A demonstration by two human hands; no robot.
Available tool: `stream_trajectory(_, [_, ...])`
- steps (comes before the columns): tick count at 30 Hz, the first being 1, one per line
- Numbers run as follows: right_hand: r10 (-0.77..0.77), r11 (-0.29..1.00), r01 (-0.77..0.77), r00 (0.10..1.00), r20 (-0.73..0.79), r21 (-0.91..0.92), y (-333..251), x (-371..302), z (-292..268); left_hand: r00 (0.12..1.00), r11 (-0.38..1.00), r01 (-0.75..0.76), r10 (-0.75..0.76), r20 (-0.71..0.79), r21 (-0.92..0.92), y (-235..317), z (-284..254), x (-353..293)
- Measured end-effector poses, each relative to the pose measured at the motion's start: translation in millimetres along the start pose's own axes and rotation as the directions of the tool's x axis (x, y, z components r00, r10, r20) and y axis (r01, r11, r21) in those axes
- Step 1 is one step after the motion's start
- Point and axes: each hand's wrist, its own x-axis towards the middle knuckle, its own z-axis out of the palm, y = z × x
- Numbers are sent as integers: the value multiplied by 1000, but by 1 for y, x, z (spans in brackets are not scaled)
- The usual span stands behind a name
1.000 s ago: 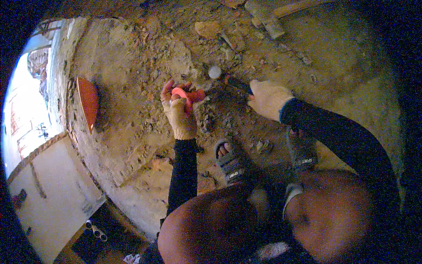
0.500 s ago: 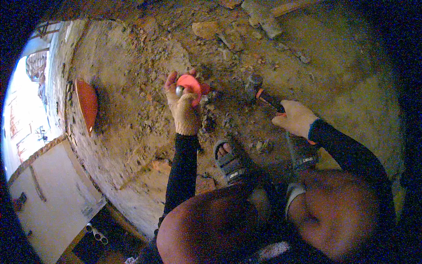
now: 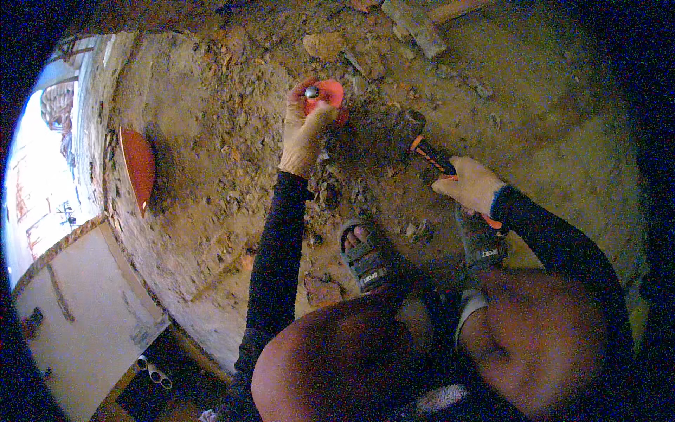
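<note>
I am seeing my gloved left hand (image 3: 304,137) closing its grip around a red, round-guarded chisel with a metal striking head (image 3: 323,95), planted on the rubble floor (image 3: 211,176). My gloved right hand (image 3: 470,184) is clamping its grip on the black-and-orange handle of a steel hammer (image 3: 420,141), whose dark head is lying just right of the chisel grip. Half a second ago the hammer head was sitting higher and further right; the chisel is staying put.
</note>
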Motion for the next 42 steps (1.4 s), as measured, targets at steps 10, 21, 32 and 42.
stream_trajectory(10, [35,999,-35,999,-11,-17,-1,1,2,976,984,-138,154,-155,110,-8,4,-3])
stream_trajectory(21, [41,994,-38,998,-38,98,11,8,7,995,986,-2,19,-99,169,-11,-15,-5])
stream_trajectory(32, [39,988,-34,999,-33,152,11,3,10,951,942,-38,-69,302,334,-27,5,1])
stream_trajectory(42, [29,946,-42,999,46,322,17,7,12,957,893,-285,244,157,349,-14,-2,4])
